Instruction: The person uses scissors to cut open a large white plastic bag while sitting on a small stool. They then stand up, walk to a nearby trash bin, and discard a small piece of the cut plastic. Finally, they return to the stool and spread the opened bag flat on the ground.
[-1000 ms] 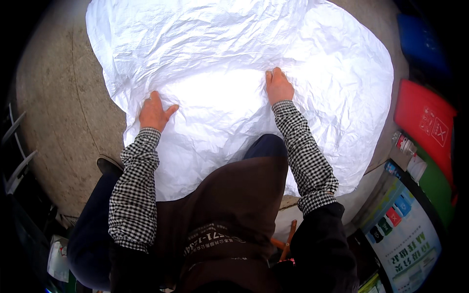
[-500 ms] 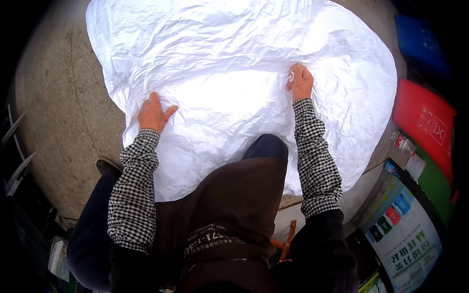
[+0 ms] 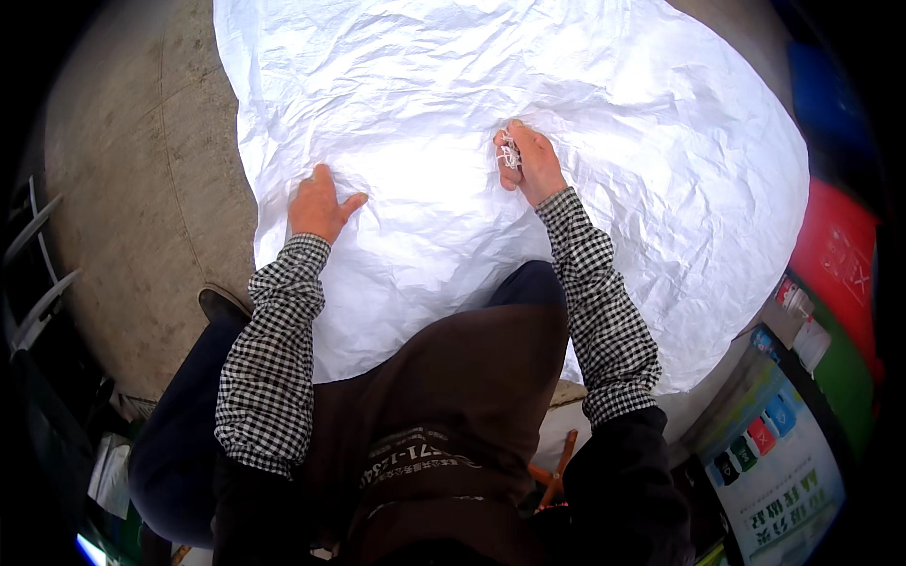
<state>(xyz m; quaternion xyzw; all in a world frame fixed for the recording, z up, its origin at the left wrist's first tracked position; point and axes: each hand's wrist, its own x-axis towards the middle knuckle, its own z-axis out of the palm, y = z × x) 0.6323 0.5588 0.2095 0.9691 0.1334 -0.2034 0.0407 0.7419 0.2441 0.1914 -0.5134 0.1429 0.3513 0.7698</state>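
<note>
A large wrinkled white woven-plastic sheet (image 3: 661,179) is spread in front of me and runs over my lap side; I cannot tell whether it is a sack. Toward its left edge my left hand (image 3: 321,206) rests on it, thumb spread away and nothing held. My right hand (image 3: 534,165) is over the middle of the sheet, its fingers curled around a small tangle of white thread (image 3: 511,151). Loose ends poke out between the fingers and thumb. Both forearms wear black-and-white checked sleeve covers.
Bare concrete floor (image 3: 142,189) lies to the left, with pale curved bars (image 3: 33,231) at the far left edge. Along the right stand a blue bin (image 3: 830,94), a red bin (image 3: 835,245), a green bin (image 3: 845,368), a plastic bottle (image 3: 793,298) and a printed board (image 3: 783,453).
My right hand has moved left across the sheet with the thread, turning so the tangle shows more. My left hand stays on the sheet near the left edge. The whole view has shifted slightly.
</note>
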